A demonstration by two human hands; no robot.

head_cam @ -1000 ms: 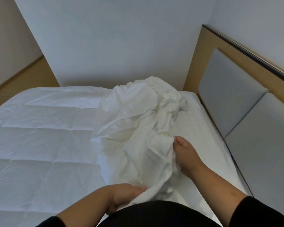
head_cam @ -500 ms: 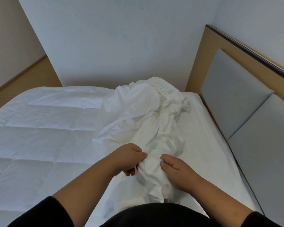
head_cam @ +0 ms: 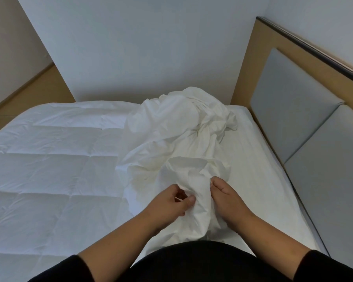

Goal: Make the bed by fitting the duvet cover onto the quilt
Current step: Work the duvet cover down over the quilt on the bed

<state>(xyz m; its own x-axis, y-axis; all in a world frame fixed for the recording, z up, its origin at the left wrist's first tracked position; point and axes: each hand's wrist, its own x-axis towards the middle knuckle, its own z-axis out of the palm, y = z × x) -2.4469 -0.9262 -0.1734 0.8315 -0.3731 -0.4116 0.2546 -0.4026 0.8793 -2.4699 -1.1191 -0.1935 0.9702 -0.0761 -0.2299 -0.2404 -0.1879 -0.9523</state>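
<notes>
A crumpled white duvet cover (head_cam: pixel 171 139) lies in a heap on the right half of the bed, reaching from the wall down to my body. The white stitched quilt (head_cam: pixel 49 169) is spread flat over the left part of the bed. My left hand (head_cam: pixel 171 202) pinches a fold of the cover's near end between thumb and fingers. My right hand (head_cam: pixel 224 192) grips the same bunch of cloth from its right side. The two hands are close together, with a ridge of cloth between them.
A padded grey headboard (head_cam: pixel 306 139) in a wooden frame runs along the bed's right side. A white wall (head_cam: pixel 141 58) stands behind the bed. A strip of bare mattress sheet (head_cam: pixel 263 180) shows right of the cover. Wooden floor (head_cam: pixel 29 94) lies at the far left.
My hands came up from the cover's low near edge and closed in on one bunch of cloth. Since half a second ago they have shifted slightly along it.
</notes>
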